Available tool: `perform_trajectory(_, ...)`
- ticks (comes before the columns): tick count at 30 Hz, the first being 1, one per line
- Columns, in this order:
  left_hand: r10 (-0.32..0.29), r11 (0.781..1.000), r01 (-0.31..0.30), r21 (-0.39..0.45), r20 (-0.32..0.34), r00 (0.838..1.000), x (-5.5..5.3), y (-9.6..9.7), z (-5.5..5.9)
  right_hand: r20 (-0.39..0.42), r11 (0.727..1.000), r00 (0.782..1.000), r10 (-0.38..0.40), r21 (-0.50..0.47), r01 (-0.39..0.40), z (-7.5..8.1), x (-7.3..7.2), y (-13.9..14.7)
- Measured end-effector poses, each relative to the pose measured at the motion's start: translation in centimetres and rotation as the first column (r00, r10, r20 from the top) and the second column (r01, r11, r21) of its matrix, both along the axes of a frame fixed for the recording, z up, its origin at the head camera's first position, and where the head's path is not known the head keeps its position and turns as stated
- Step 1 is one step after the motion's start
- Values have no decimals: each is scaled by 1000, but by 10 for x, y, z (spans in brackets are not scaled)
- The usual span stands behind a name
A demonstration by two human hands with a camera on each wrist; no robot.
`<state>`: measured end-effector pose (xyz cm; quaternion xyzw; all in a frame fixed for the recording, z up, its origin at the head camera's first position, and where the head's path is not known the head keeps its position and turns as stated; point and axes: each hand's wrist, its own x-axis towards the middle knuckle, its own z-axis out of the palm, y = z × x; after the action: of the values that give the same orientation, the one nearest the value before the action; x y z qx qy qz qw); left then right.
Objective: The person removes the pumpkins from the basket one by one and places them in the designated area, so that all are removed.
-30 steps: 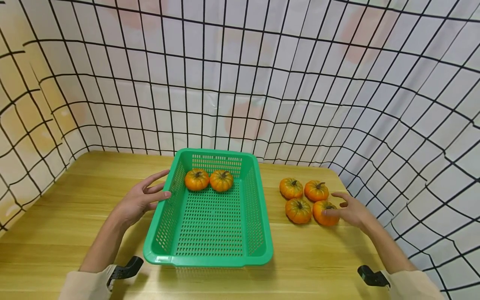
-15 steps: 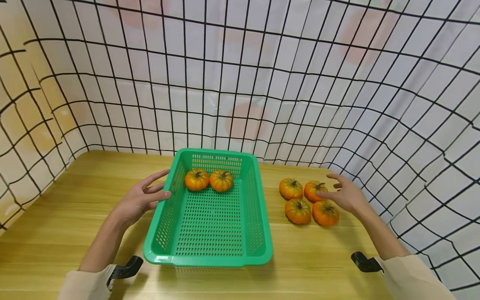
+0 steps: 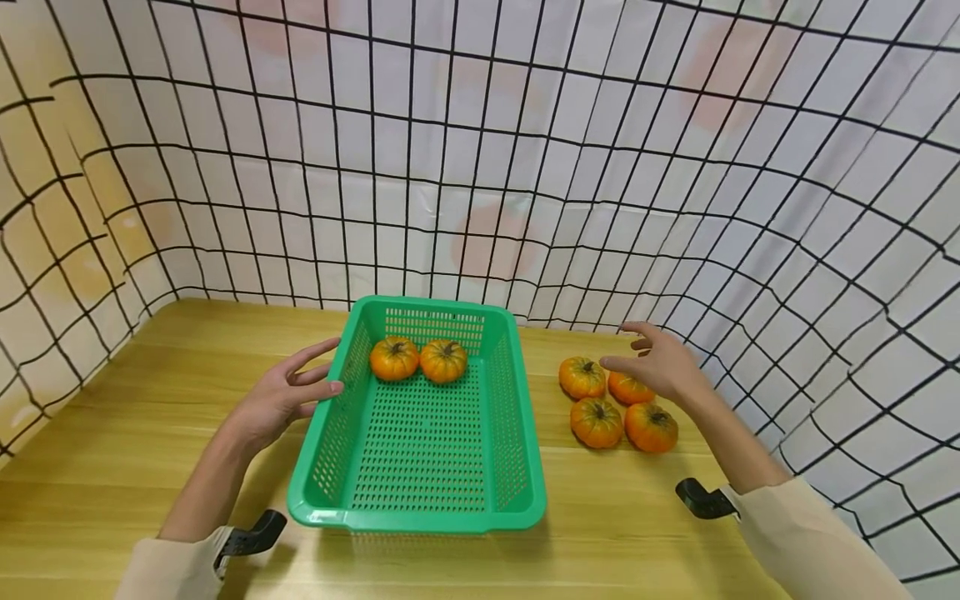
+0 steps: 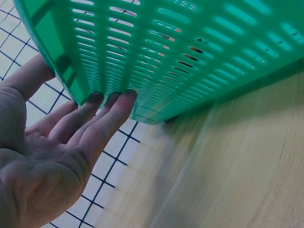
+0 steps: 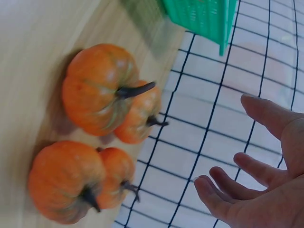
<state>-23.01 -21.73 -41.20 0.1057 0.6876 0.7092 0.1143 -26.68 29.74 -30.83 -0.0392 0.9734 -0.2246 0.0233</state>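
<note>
My left hand (image 3: 277, 404) holds the left side of a green plastic basket (image 3: 528, 450). In the left wrist view its thumb (image 4: 33, 78) lies at the rim and its fingertips (image 4: 127, 95) touch the perforated outer wall. Two small orange pumpkins (image 3: 393, 359) sit side by side at the basket's far end. My right hand (image 3: 660, 360), thumb and fingers spread with nothing between them, is above a group of several pumpkins (image 3: 597, 422) right of the basket. It partly covers the far right pumpkin (image 3: 628, 387) in the head view; its thumb tip is near the far left one (image 3: 582, 377).
The basket and pumpkins rest on a wooden table (image 3: 600, 517). A white sheet with black grid lines (image 3: 480, 167) rises behind the table and along both sides. Black wrist mounts (image 3: 255, 535) project from both sleeves.
My right hand has moved away from the near right pumpkin, up and leftward over the far ones, fingers still spread. My left hand, the basket and the pumpkins have stayed in place.
</note>
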Motion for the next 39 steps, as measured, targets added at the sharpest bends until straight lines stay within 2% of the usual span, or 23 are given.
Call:
perform_trajectory(6, -7, 1000, 7, 7, -12, 1000, 0, 0, 0, -29, 1000, 999, 22, -18, -22, 8, -6, -21)
perform_trajectory(13, -1, 1000, 1, 20, 3, 1000, 0, 1, 0, -38, 997, 998, 59, -47, -61, 14, -11, -42)
perform_trajectory(24, 2, 1000, -2, -8, 1, 1000, 1, 1, 2, -45, 992, 993, 109, -60, -111, 10, -22, -84)
perform_trajectory(39, 0, 1000, 0, -10, 2, 1000, 1, 1, 2, -44, 982, 984, 174, -66, -177, 10, -27, -143)
